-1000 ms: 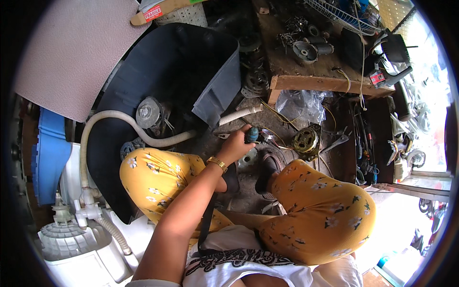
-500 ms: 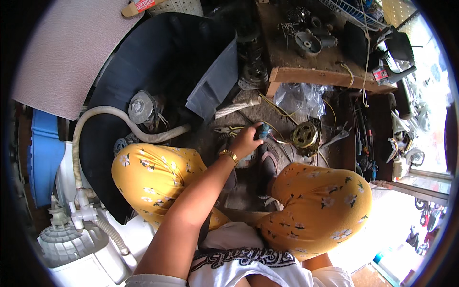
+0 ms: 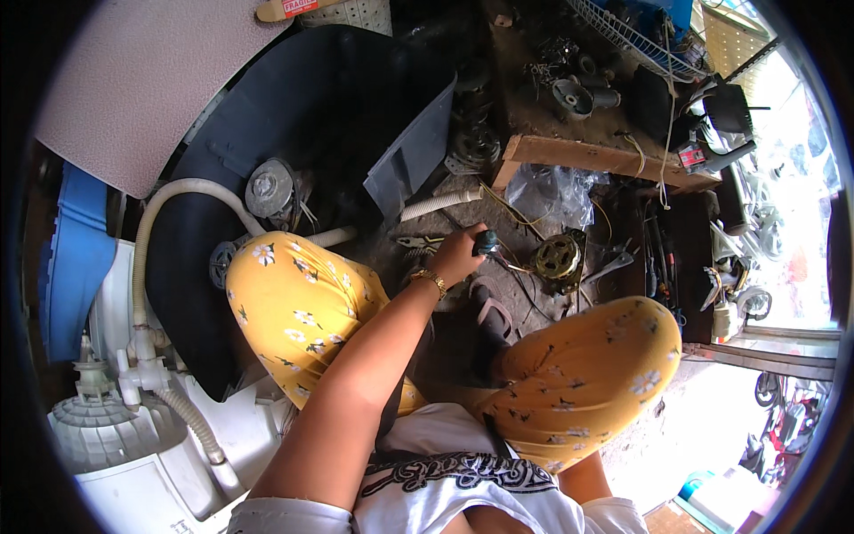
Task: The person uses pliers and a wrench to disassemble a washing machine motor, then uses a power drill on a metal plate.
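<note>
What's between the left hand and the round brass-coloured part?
In the head view, the dark object in the left hand comes first, then thin wires, before the round brass-coloured part.

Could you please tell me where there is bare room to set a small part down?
The wooden bench has a bare patch at its near left, between its front edge and the grey metal wheel. Around the left hand it is crowded: pliers, beige hose end, brassy motor, clear plastic bag.

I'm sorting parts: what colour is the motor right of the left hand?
The motor is brassy gold, best seen in head view.
</note>
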The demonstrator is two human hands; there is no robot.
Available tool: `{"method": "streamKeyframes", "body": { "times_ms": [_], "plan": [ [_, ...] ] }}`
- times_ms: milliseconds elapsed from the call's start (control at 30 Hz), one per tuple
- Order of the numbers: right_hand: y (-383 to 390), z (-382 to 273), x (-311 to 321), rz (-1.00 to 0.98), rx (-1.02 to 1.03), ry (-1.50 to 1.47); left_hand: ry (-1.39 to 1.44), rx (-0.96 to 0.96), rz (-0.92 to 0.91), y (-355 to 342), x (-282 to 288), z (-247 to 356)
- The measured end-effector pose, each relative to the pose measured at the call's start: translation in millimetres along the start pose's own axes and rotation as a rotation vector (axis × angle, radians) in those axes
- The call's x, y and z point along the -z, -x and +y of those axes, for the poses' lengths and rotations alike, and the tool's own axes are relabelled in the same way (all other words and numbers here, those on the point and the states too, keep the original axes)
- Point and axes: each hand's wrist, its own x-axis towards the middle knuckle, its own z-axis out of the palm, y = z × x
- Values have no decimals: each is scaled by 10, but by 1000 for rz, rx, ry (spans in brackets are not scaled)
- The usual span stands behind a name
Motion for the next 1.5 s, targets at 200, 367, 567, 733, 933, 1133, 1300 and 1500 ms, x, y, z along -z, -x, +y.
{"method": "streamKeyframes", "body": {
  "times_ms": [200, 367, 567, 733, 933, 1133, 1300, 1500],
  "plan": [
    [-110, 267, 72, 53, -46, -54, 21, 23, -56, 45, -206, -101],
    [-237, 555, 162, 111, -75, -89, 66, 19, -130, -72, -124, -70],
    [-445, 743, 232, 148, -70, -104, -18, 9, -242, -350, -151, -140],
    [-576, 567, 140, 26, -60, -11, -95, -147, -240, -430, -256, -214],
    [-575, -400, -458, -368, -81, 90, -108, -126, -367, -521, -260, -111],
    [-734, -760, -877, -473, 408, 729, -201, -59, -448, -540, -236, 37],
    [-846, -1049, -727, -496, 330, 703, -180, -115, -422, -611, -296, 67],
    [-962, -1287, -381, 25, 731, 466, -236, -101, -427, -530, -310, -20]
  ]
}}
